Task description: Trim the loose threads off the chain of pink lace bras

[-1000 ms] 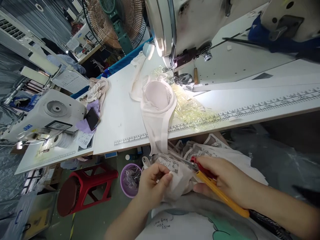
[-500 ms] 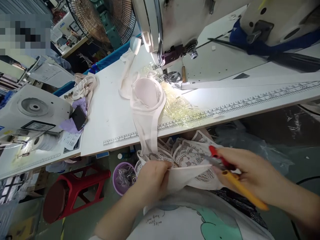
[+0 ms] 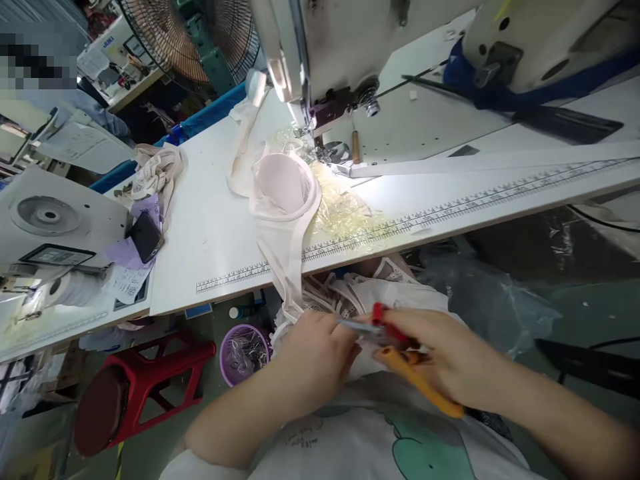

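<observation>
My left hand is closed on a piece of white lace fabric held over my lap, below the table's front edge. My right hand grips scissors with a red and a yellow handle; their metal blades point left and meet the fabric right at my left fingers. A pale pink bra lies on the white sewing table, its band hanging over the edge toward my hands.
A sewing machine stands at the table's back with clear yellowish plastic beside the needle. Left: a second machine, a phone, a fabric pile. On the floor, a red stool and purple basket.
My right hand has swung the scissors left until the blades reach the fabric at my left hand. The two hands have come close together. The view drifted slightly.
</observation>
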Motion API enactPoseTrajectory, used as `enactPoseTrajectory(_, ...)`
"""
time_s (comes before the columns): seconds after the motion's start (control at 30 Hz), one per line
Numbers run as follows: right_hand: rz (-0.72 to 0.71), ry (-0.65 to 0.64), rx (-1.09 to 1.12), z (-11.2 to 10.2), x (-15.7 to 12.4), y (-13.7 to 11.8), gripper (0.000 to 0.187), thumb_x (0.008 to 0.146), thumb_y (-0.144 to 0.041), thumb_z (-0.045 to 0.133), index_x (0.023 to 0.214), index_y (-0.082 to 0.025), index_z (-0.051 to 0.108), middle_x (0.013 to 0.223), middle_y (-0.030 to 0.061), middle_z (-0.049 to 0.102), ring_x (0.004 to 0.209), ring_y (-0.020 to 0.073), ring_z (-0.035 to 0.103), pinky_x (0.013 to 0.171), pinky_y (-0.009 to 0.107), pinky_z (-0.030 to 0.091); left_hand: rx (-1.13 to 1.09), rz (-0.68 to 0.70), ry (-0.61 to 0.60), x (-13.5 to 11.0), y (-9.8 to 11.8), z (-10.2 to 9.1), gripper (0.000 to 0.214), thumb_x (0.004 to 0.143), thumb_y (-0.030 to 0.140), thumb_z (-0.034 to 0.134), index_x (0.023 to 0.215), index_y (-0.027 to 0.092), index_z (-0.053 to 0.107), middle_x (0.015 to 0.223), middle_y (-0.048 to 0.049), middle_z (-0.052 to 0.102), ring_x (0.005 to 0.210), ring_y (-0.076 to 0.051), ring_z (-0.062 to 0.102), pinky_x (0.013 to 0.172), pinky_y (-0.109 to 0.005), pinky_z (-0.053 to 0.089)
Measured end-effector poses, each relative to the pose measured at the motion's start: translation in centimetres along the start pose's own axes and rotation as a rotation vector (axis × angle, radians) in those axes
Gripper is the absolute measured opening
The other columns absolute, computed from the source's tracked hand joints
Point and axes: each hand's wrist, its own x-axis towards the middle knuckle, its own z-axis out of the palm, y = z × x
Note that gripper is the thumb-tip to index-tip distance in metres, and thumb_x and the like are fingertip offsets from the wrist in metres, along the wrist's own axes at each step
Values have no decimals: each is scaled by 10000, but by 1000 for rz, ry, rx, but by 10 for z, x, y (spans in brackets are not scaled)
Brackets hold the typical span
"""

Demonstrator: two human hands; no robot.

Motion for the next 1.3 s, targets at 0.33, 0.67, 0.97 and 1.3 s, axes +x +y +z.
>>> enactPoseTrajectory(0.33,10,27,129,3,3,4,221,687,-131,558,608,-212,368,631,-40,366,555,115,346,475,211,314,47,41,-38,-20,-27,-11,211,913,285,423,810,172,569,733,-47,608,675,-212,558,621,-338,407)
enactPoseTrajectory(0.67,-123,92,137,15,0,18,164,640,-59,479,626,-211,420,658,-12,417,577,134,396,479,230,323,-475,4,82,-52,-53,-28,91,879,153,515,929,180,586,815,-39,609,758,-148,560,670,-251,435)
enactPoseTrajectory(0.97,-175,34,163,15,-6,23,244,609,11,428,699,-213,464,716,-12,454,606,131,407,512,218,324,-848,19,342,-46,-56,-8,63,829,125,583,797,177,600,861,-63,610,819,-177,589,793,-346,480)
enactPoseTrajectory(1.3,11,42,105,5,-18,23,155,750,-229,586,615,-203,514,626,-16,529,577,144,514,536,221,464,-460,-51,645,-12,-13,5,41,858,175,512,897,187,505,792,-51,614,705,-155,600,617,-254,495)
